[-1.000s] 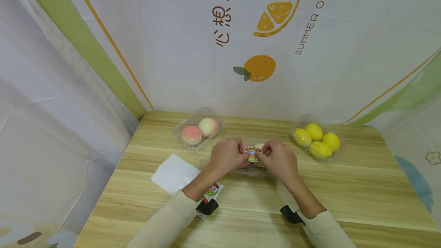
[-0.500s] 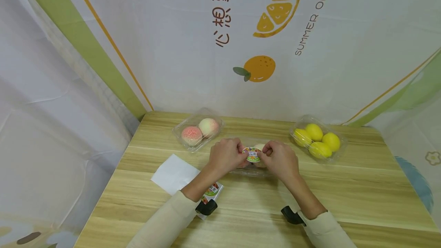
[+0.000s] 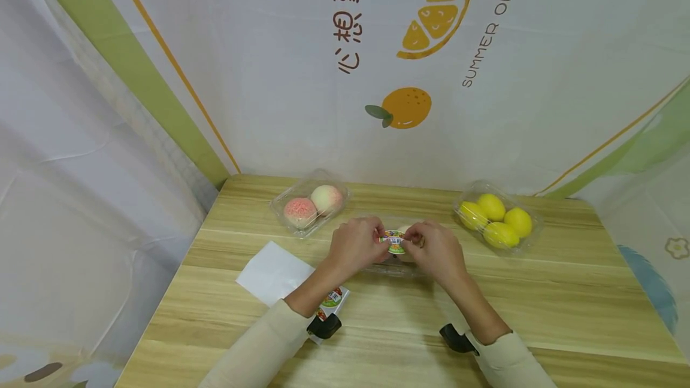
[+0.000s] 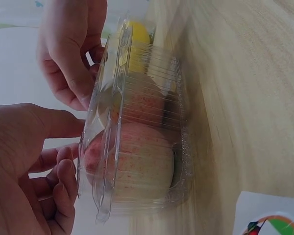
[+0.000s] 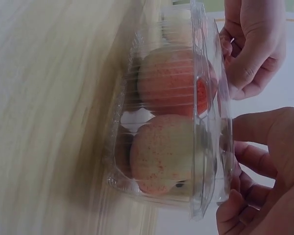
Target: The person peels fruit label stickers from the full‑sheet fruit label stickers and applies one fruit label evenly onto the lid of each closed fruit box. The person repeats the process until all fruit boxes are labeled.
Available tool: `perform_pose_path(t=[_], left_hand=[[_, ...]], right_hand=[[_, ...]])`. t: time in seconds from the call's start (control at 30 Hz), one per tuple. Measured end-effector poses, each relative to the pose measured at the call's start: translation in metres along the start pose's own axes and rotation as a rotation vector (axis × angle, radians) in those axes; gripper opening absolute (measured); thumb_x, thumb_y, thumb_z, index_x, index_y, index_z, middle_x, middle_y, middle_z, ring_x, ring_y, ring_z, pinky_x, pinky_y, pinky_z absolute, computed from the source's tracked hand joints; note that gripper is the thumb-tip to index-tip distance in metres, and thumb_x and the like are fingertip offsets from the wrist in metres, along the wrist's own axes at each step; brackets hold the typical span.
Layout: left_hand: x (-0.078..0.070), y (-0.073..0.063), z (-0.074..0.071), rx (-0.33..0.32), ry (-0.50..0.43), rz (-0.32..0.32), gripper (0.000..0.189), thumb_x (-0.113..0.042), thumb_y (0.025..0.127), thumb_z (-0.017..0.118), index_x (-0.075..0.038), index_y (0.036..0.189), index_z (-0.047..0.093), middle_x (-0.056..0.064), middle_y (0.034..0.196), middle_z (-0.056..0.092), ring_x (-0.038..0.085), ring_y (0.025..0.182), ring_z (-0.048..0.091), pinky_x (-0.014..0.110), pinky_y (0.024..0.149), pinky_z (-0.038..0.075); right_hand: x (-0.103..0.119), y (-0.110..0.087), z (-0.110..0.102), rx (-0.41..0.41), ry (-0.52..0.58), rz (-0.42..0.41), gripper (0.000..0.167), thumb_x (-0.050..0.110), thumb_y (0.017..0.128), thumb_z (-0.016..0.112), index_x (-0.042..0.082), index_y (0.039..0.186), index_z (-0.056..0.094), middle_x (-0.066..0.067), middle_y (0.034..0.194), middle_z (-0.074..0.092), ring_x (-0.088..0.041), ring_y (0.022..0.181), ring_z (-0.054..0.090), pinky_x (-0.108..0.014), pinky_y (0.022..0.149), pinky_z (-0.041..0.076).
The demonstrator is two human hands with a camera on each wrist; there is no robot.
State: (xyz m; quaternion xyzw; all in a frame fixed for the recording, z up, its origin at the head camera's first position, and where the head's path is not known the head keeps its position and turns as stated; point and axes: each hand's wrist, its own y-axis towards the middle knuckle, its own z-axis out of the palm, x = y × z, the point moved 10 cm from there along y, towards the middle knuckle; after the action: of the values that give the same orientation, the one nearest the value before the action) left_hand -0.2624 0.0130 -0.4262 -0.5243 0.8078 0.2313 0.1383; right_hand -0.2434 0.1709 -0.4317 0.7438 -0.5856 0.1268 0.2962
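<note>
An oval, colourful fruit label sticker (image 3: 395, 242) spans the gap between my hands, right over the lid of a clear plastic clamshell box (image 3: 396, 270). My left hand (image 3: 353, 244) pinches its left end with thumb and fingertips, and my right hand (image 3: 439, 253) does the same at the right end. Inside the closed box sit two peaches; a pink-and-cream peach (image 4: 142, 161) shows in the left wrist view, a redder peach (image 5: 169, 81) in the right wrist view. Thumbs and fingertips lie right at the lid in both wrist views. The fingers partly hide the sticker's ends.
Another clear box (image 3: 302, 233) with two peaches stands at the back left. At the back right, a clear box (image 3: 480, 187) holds several lemons (image 3: 501, 234). White backing paper (image 3: 272, 271) and a stack of label stickers (image 3: 334, 298) lie by the left forearm.
Both hands stay over the box with the sticker. The fingers shift slightly along its ends, and the right hand's fingertips have moved a little inward.
</note>
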Motion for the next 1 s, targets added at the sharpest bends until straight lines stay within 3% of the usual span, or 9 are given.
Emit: perform_pose_path(t=[0.37,0.77,1.0], left_hand=[[0.0,0.0,0.003,0.004,0.012,0.008,0.02,-0.035,0.09,0.089,-0.019,0.093,0.078,-0.011,0.071,0.063,0.008,0.059,0.056,0.028,0.05,0.044],[0.013,-0.005,-0.007,-0.031,-0.002,-0.012,0.013,-0.025,0.091,0.088,-0.017,0.094,0.078,-0.007,0.075,0.067,0.009,0.062,0.057,0.027,0.051,0.044],[0.023,-0.009,-0.012,-0.046,-0.043,-0.022,0.013,-0.025,0.092,0.085,-0.015,0.093,0.076,-0.008,0.073,0.066,0.01,0.065,0.059,0.029,0.055,0.047]], right_hand=[[0.0,-0.001,0.001,0.005,-0.001,-0.001,0.015,0.016,0.086,0.093,0.01,0.092,0.08,-0.001,0.085,0.065,-0.017,0.072,0.06,-0.037,0.061,0.048],[-0.008,-0.001,-0.005,-0.014,0.014,0.006,0.004,0.009,0.089,0.083,0.007,0.09,0.079,-0.001,0.088,0.07,-0.014,0.068,0.058,-0.036,0.06,0.048],[-0.016,-0.005,-0.015,-0.048,0.018,0.007,0.007,0.009,0.089,0.083,0.006,0.092,0.078,-0.001,0.085,0.069,-0.016,0.068,0.056,-0.036,0.062,0.045]])
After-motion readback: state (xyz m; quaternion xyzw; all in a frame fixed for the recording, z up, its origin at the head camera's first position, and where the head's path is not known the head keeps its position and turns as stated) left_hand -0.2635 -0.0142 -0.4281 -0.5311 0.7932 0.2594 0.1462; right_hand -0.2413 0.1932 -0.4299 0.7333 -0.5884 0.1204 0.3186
